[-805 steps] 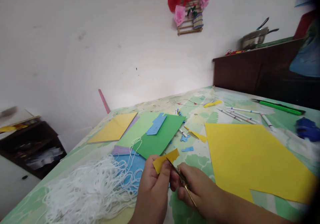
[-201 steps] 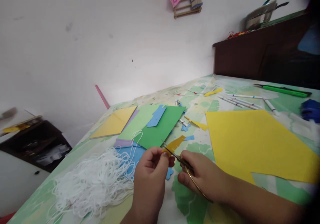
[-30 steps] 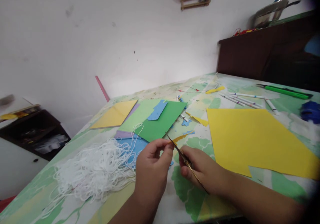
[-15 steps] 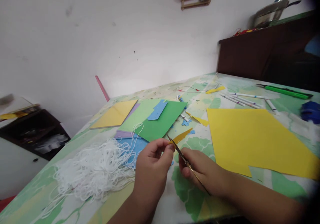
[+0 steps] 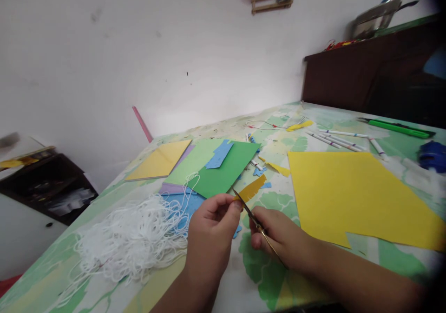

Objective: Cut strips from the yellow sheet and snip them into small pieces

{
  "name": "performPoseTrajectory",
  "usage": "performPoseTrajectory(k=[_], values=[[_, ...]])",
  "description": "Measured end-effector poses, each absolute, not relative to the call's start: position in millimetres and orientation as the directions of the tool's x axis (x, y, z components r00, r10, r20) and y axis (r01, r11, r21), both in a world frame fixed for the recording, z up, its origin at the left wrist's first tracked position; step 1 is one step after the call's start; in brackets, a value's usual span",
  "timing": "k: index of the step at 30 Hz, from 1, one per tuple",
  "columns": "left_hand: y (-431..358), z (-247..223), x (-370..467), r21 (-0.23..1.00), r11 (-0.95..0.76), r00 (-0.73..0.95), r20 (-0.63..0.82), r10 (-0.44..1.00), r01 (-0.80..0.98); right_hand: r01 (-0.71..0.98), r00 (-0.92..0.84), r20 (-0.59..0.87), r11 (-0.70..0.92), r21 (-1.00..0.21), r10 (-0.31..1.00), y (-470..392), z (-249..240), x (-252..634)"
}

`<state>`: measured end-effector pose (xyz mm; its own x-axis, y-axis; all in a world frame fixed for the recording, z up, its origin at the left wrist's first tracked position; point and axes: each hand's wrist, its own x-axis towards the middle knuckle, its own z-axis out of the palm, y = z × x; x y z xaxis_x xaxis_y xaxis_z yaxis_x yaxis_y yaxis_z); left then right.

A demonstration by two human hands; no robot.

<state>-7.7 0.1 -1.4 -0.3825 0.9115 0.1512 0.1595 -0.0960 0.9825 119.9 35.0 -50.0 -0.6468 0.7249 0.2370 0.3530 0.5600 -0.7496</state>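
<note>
My left hand (image 5: 216,229) pinches one end of a small yellow paper strip (image 5: 255,188) between thumb and fingertips. Fine cuts fringe the strip's lower edge. In my right hand (image 5: 275,234) is a pair of scissors (image 5: 259,227), its blades at the strip close to my left fingertips. Both hands are above the table, just in front of a green paper sheet (image 5: 223,180). A blue sheet (image 5: 190,208) lies partly behind my left hand, and a tangle of white string (image 5: 132,241) is to its left.
A large yellow sheet (image 5: 348,192) with a notched edge lies at the right. Behind it are several white markers (image 5: 339,141), a green cutter knife (image 5: 399,128) and a blue object (image 5: 432,156). Blue and yellow scraps (image 5: 278,169) lie beyond my hands; a pale yellow pad (image 5: 158,159) is at far left.
The yellow strip has tilted so more of its face shows, its free end shifting slightly left and up. The scissors and both hands stay nearly in place.
</note>
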Motion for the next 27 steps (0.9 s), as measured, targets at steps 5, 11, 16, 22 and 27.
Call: performPoseTrajectory(k=[5,11,16,22,27], values=[[-0.9,-0.3,-8.8,0.984,-0.102,-0.362,0.149,0.920,0.146,0.341,-0.643,0.244,0.556,-0.758,0.726,36.1,-50.9,120.5],[0.0,-0.5,-9.5,0.985,-0.122,-0.355,0.159,0.921,0.124,0.271,-0.666,0.272,0.565,-0.779,0.695,34.2,-51.9,121.7],[2.1,-2.2,-11.0,0.980,-0.158,-0.376,0.191,0.907,0.118,0.258,-0.693,0.246,0.551,-0.794,0.678,32.9,-48.1,121.9],[1.6,-3.0,-10.8,0.977,-0.157,-0.382,0.202,0.902,0.146,0.260,-0.687,0.262,0.566,-0.782,0.678,32.8,-48.7,121.8],[0.4,-5.4,-11.6,0.953,-0.158,-0.386,0.251,0.888,0.257,0.277,-0.676,0.272,0.579,-0.767,0.685,32.2,-49.3,121.9]])
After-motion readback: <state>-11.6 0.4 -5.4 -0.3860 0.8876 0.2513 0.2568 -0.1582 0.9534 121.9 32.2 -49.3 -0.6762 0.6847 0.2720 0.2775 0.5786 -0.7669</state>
